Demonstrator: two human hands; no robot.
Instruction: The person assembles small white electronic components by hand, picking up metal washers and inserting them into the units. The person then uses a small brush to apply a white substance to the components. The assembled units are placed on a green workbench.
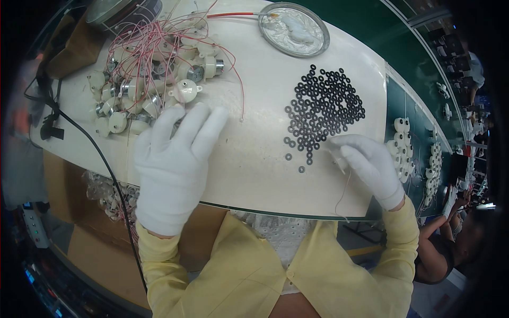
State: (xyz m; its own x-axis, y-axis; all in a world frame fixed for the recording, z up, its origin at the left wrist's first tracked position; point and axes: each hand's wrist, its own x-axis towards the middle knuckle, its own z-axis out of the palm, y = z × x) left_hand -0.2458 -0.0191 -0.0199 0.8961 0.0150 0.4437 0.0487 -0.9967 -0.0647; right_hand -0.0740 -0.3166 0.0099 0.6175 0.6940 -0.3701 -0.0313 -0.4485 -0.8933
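My left hand [177, 153], in a white glove, reaches over the near edge of a pile of small motors [154, 103]. Its fingers are spread, with no part visible in them. Just beyond the fingertips is a motor with a round white cap [186, 91]; I cannot tell whether they touch. My gloved right hand [368, 164] is closed on a small white part [339, 161], mostly hidden by the fingers. A thin wire [343, 199] trails beneath it towards the table edge. Directly beyond this hand lie many loose black rubber rings [326, 103].
A round metal dish [294, 29] of whitish paste stands at the back, with a red stick [233, 15] resting on its rim. Rows of white parts [401, 148] stand at the right. A black cable [101, 151] crosses the left side. A co-worker [442, 238] sits at the right.
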